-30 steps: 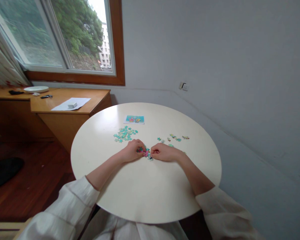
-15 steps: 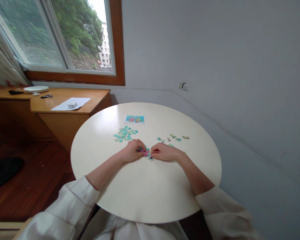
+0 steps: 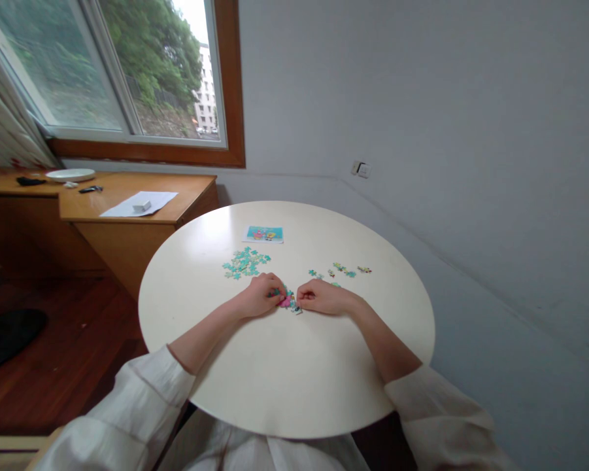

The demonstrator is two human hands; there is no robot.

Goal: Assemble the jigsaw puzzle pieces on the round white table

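Note:
A small patch of pink and teal jigsaw pieces (image 3: pixel 287 301) lies on the round white table (image 3: pixel 284 373), between my two hands. My left hand (image 3: pixel 262 296) is closed, its fingertips on the patch's left side and hiding part of it. On the other side my right hand (image 3: pixel 326 297) pinches at a jigsaw piece (image 3: pixel 299 311) by the patch's lower right edge. The fingers partly cover that piece, and I cannot tell whether it is joined to the patch.
A heap of loose teal pieces (image 3: pixel 246 261) lies beyond my left hand, behind it a picture card (image 3: pixel 263 235). Several scattered pieces (image 3: pixel 344 269) lie beyond my right hand. A wooden desk (image 3: pixel 191 196) with a paper sheet (image 3: pixel 122 206) stands at the left, a wall behind.
My right hand has shifted very slightly to the right, and the piece at its fingertips has turned or moved a little. My left hand stays where it was.

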